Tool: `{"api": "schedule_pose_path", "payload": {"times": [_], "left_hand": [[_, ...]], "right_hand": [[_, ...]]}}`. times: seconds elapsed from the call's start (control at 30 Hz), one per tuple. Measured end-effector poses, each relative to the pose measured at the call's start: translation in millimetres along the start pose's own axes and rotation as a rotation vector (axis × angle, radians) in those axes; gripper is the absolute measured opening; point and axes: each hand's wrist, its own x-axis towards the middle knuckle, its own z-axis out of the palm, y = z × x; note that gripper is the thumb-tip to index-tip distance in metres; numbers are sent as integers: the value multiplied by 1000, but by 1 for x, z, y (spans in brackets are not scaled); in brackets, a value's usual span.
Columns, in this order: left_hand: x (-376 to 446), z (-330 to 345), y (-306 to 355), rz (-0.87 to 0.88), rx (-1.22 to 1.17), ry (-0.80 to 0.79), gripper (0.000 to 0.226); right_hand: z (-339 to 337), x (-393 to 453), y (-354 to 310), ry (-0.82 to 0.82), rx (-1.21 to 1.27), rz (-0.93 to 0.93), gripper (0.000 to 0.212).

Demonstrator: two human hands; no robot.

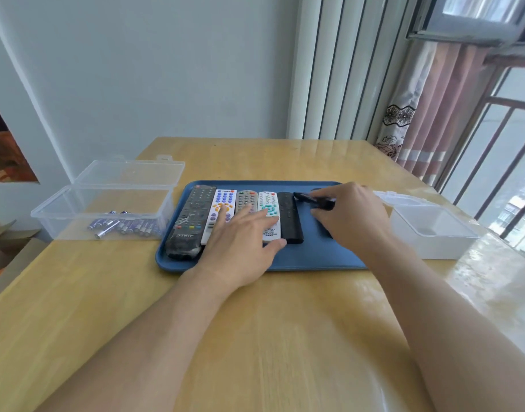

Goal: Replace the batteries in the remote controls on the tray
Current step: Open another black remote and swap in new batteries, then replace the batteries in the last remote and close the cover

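Note:
A blue tray (308, 258) on the wooden table holds several remotes side by side: a large black one (192, 217), a white one with blue buttons (222, 203), a grey one (247, 200), a white one with teal buttons (268, 203) and a slim black one (288, 215). My left hand (243, 242) lies flat with straight fingers across the middle remotes. My right hand (349, 217) grips another slim black remote (310, 199), lifted at an angle over the tray's right part. Part of that remote is hidden under my fingers.
A clear open box (62, 224) with several blue batteries (123, 226) stands left of the tray. A second clear box (433, 233), open, stands to the right near the table edge. Curtain and window railing rise at the right.

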Motion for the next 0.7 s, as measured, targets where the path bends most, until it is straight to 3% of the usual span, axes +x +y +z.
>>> {"api": "schedule_pose_path", "payload": {"times": [0.13, 0.23, 0.47, 0.7], "left_hand": [[0, 3, 2, -18, 7, -23, 55], [1, 5, 2, -20, 2, -6, 56], [2, 10, 1, -24, -2, 13, 57], [2, 10, 1, -18, -7, 21, 58]], "right_hand": [[-5, -5, -5, -74, -327, -118, 28], [-4, -12, -9, -162, -426, -182, 22], [-6, -17, -14, -218, -459, -211, 23], [0, -12, -7, -356, -285, -159, 35]]}}
